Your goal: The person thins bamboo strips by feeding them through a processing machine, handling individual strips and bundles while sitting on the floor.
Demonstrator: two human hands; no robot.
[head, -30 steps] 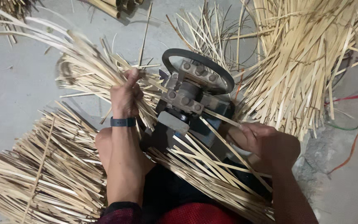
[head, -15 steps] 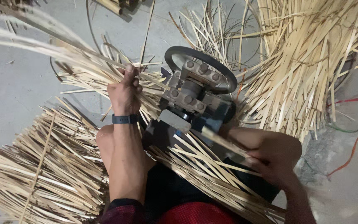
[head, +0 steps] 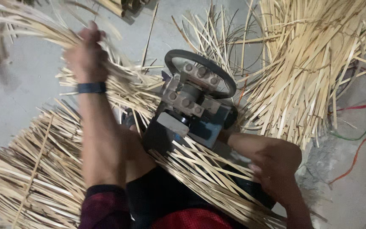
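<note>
My left hand (head: 85,53) is raised at the upper left, fingers closed around a bunch of pale bamboo strips (head: 26,25) that trail off, blurred, to the left. A dark band sits on that wrist. My right hand (head: 276,165) rests low at the right on the bamboo strips across my lap (head: 200,169), fingers curled onto them. Between the two hands stands a small blue and grey splitting machine (head: 191,106) with a black ring on top.
A tied bundle of strips (head: 26,178) lies at the lower left. A big loose heap of strips (head: 314,63) fills the upper right. Red and green cables (head: 356,157) run over the grey floor at the right.
My left hand has lifted away from the machine toward the upper left, pulling its bunch of strips with it. My right hand has stayed low on the lap strips.
</note>
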